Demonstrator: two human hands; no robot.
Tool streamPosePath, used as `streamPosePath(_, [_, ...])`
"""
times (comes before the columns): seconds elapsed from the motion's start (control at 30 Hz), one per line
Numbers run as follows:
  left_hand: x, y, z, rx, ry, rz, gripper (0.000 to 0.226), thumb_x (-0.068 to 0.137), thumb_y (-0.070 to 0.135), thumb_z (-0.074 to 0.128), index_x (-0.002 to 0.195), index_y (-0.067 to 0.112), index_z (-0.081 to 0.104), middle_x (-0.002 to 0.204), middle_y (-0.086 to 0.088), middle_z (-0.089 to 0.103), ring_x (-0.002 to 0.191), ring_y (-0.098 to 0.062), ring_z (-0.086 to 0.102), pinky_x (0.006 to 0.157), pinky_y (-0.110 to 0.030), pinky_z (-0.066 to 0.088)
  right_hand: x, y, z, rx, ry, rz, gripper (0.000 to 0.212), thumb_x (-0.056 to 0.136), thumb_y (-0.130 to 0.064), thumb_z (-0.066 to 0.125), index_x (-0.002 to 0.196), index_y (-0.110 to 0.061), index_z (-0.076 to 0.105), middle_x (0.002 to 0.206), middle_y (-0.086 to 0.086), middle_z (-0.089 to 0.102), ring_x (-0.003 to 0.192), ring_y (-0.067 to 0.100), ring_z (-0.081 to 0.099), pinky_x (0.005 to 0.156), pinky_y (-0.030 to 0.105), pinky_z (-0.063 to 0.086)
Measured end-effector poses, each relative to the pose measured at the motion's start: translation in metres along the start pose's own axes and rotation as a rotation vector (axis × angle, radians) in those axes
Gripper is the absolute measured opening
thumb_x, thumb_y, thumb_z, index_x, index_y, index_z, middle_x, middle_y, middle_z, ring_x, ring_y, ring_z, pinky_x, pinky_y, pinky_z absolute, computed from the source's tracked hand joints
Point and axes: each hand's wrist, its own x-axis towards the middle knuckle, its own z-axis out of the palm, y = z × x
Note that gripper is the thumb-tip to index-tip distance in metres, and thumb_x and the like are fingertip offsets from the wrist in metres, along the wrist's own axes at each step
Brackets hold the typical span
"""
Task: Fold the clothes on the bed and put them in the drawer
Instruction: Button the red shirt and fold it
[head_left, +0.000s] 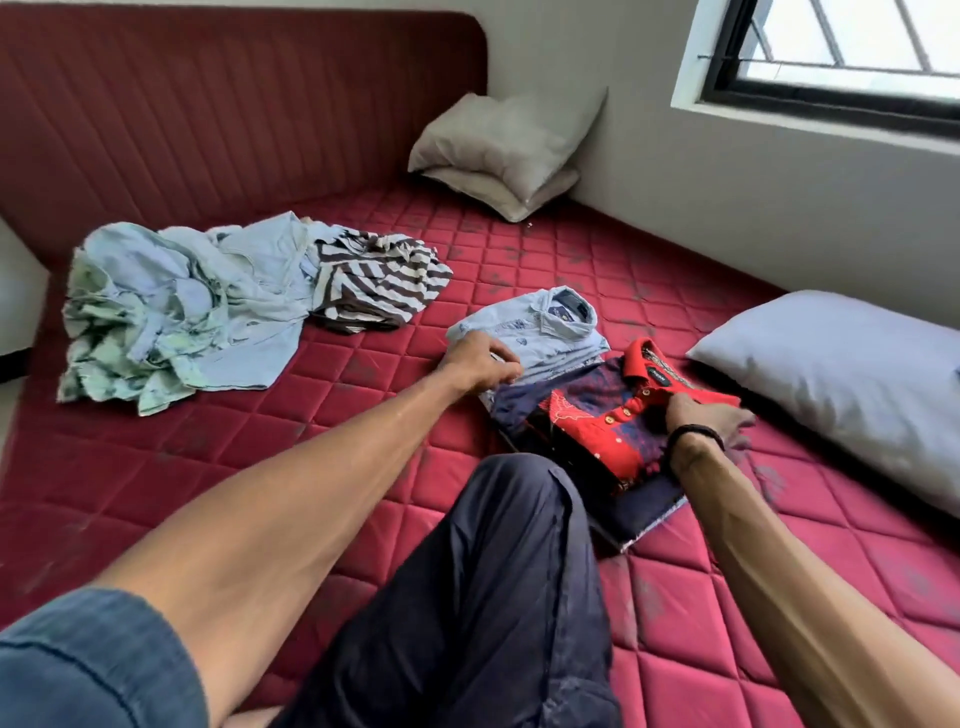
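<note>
Quilted red mattress (363, 415) fills the floor of the view, backed by a ribbed dark red headboard (234, 104) and a pale wall with a window (841, 52) at upper right.

Folded red and navy shirt (597, 421) lies on the mattress just ahead of the person's knee (509, 519), collar pointing away. It overlaps the near edge of a folded light blue shirt (540, 332), which lies just beyond it. The right hand (706, 415), a dark band at its wrist, lies over the right side of the red and navy shirt with fingers extended toward the mattress; whether they pinch cloth cannot be told. The left hand (480, 364) sits at the left edge where the two folded shirts meet, fingers curled down onto the fabric; a firm grip cannot be confirmed.

Unfolded garments remain well apart at left: a crumpled pale blue and green heap (182, 312), with a brown and white striped garment (374, 280) touching its right side.

A grey pillow (841, 379) lies near the folded shirts at right. Two beige pillows (504, 150) are stacked in the far corner against the wall.
</note>
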Motion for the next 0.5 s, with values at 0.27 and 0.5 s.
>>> streamPosePath(0.27, [-0.060,-0.008,-0.130,-0.015,0.185,0.101,0.023,0.079,0.030,0.073,0.093,0.013,0.081,0.077,-0.005,0.076,0.056,-0.004,0.059,0.054,-0.020,0.045,-0.154,-0.091,0.076,-0.017,-0.428,-0.498,0.049,0.085,-0.021,0.066,0.131,-0.015,0.051,0.114,0.017,0.068,0.102,0.030,0.063,0.096,0.042,0.048])
streamPosePath(0.5, [-0.124,-0.143,-0.238,0.019,0.438,-0.150,0.015,0.084,0.029,0.074,0.085,0.016,0.082,0.078,0.005,0.077,0.081,-0.016,0.072,0.073,-0.030,0.058,-0.283,-0.066,0.227,-0.242,-1.003,-0.657,0.083,0.055,-0.056,0.070,0.127,-0.028,0.038,0.089,0.012,0.073,0.084,0.032,0.071,0.084,0.055,0.059])
